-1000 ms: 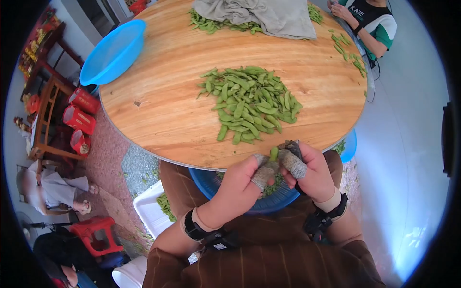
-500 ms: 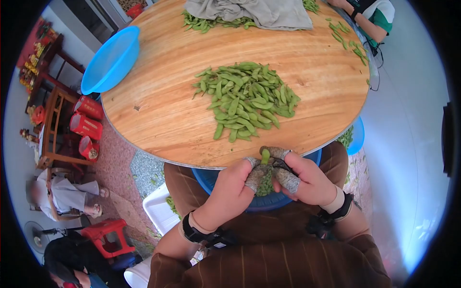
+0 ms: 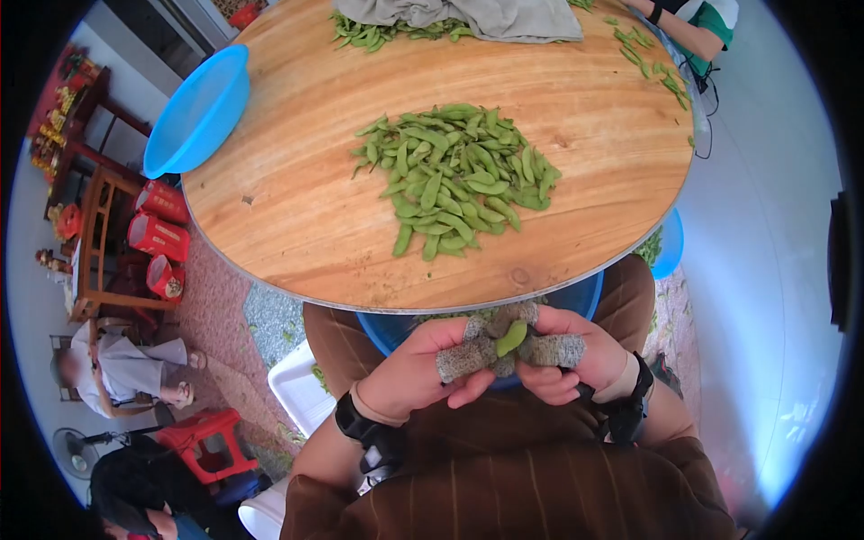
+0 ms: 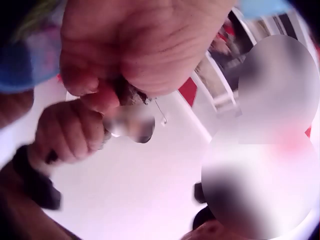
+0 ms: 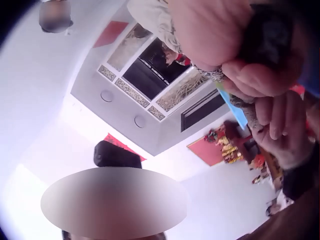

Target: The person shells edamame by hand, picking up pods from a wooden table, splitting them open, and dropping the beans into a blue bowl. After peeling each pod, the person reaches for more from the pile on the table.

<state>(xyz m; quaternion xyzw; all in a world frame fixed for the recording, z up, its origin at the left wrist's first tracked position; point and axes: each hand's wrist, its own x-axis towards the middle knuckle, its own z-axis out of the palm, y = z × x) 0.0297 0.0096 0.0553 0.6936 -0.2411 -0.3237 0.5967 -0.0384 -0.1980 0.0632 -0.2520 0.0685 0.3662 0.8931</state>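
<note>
tipping aslant now, the pod (image 3: 511, 339) just off the table (image 3: 297, 193), left hand (image 3: 427, 355) and right hand (image 3: 576, 355) pinching it, seemingly unshelled.

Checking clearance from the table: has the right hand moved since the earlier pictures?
Yes. Against the near rim of the table in the head view, the right hand has drawn back, away from it.

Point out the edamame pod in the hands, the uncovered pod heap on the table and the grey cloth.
Edamame pod (image 3: 511, 339): head view, middle of its exposed part.
Pod heap (image 3: 457, 175): head view, pods at its centre.
Grey cloth (image 3: 508, 18): head view, its visible middle.
</note>
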